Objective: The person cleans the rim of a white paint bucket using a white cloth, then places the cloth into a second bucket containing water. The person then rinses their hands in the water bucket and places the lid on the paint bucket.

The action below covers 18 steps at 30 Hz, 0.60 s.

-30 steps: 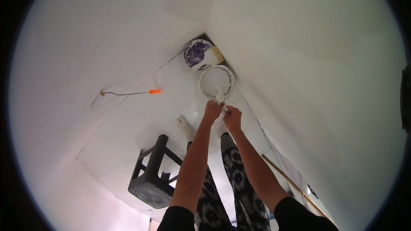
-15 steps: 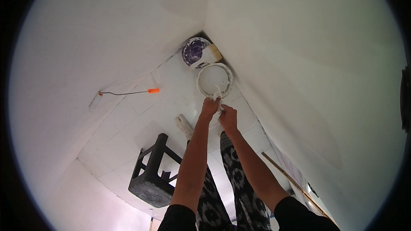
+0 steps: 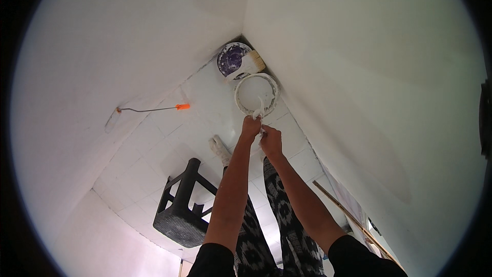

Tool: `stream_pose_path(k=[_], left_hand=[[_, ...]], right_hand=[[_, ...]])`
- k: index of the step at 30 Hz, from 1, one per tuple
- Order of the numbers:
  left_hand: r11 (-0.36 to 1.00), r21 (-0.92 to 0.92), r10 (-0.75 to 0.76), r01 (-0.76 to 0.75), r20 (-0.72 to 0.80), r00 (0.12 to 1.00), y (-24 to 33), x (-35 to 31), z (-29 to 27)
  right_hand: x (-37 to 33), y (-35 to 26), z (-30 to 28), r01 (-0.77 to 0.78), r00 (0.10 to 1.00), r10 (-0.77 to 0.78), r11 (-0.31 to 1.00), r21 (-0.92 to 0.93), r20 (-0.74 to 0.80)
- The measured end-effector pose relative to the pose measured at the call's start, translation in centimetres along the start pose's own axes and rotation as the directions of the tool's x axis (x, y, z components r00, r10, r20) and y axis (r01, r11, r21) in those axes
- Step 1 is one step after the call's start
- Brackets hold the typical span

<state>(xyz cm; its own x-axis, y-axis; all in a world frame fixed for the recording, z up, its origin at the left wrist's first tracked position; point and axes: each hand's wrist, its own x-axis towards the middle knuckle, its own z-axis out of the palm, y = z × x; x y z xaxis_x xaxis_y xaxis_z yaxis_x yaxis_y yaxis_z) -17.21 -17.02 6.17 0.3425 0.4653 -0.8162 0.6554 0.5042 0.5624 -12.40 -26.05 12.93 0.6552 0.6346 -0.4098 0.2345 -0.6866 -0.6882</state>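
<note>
Both of my hands are closed around a twisted white rag (image 3: 260, 106). My left hand (image 3: 250, 127) grips it just beyond my right hand (image 3: 272, 139), which is closed a little nearer to me. A loose end of the rag sticks up past my left fist, in front of the near rim of a round white bucket (image 3: 238, 92). Pale liquid appears to be inside the bucket. Most of the rag is hidden by my fingers.
In the corner stands a purple-and-white smeared tub (image 3: 230, 59) with a wide brush (image 3: 255, 61) across it. A paint roller with an orange handle (image 3: 183, 106) leans left. A black stool (image 3: 182, 225) stands near my leg; long poles (image 3: 348, 214) lie along the right wall.
My hands stay closed on the rag, nearly in place. The rag's loose end now reaches slightly higher over the bucket. The whole view has shifted a little.
</note>
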Motion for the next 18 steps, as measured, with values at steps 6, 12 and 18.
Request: stream_pose_path(k=[6,12,18], left_hand=[[1.000,0.005,0.017,-0.016,-0.077,0.997,0.7,-1.0,0.2],[1.000,-0.010,0.025,-0.026,-0.028,0.999,-0.5,-0.1,0.0],[0.987,0.156,0.073,-0.051,-0.139,0.988,0.5,-0.9,0.2]], right_hand=[[-0.2,0.0,0.1,-0.028,0.999,0.028,1.000,0.010,0.019],[-0.3,-0.9,0.0,0.014,1.000,-0.014,1.000,0.008,0.010],[-0.3,-0.5,0.2,0.005,1.000,-0.006,1.000,0.014,0.016]])
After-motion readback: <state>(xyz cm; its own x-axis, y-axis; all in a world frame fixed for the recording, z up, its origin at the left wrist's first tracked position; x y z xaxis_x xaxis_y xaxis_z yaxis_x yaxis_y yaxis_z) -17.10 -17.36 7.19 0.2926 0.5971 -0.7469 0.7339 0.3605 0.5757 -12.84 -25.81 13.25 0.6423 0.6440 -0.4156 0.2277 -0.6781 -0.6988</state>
